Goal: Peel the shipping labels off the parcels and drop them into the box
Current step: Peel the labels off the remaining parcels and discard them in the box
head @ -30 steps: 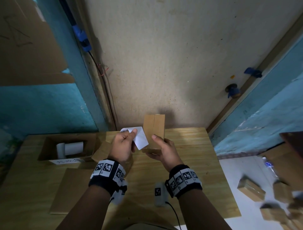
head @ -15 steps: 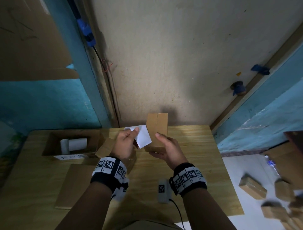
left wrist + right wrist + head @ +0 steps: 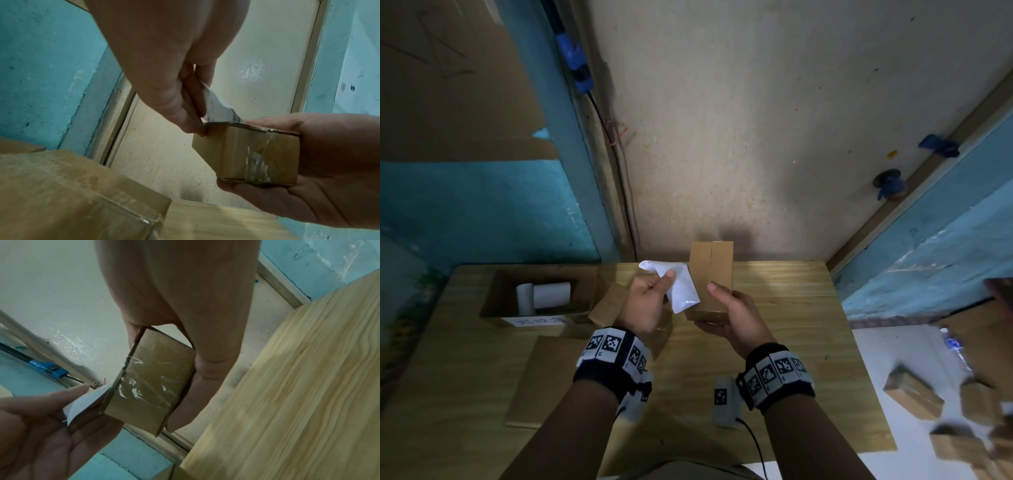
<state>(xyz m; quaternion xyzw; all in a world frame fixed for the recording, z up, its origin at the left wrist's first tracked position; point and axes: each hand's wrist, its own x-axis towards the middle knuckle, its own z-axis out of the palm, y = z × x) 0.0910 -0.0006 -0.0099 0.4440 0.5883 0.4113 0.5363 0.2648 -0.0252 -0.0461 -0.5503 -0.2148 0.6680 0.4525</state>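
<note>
My right hand [image 3: 726, 315] grips a small brown cardboard parcel [image 3: 711, 274] above the wooden table [image 3: 791, 325], fingers under it and thumb on top. In the right wrist view the parcel [image 3: 152, 386] shows a taped end between my fingers. My left hand [image 3: 650, 301] pinches a white shipping label [image 3: 681, 287] that curls away from the parcel's left side. The left wrist view has the label [image 3: 220, 107] still joined to the parcel [image 3: 251, 152] along its top edge. An open cardboard box [image 3: 541, 291] with rolled white labels inside stands at the table's back left.
A second taped parcel [image 3: 633, 318] lies on the table under my left hand. A flat cardboard sheet [image 3: 541, 377] lies at the front left. Several parcels [image 3: 914, 397] lie on the white floor at the right. A small grey device [image 3: 726, 401] with a cable rests near my right wrist.
The label has peeled further off the parcel, its free end now curling up and left past my left thumb. Both hands have stayed in about the same place.
</note>
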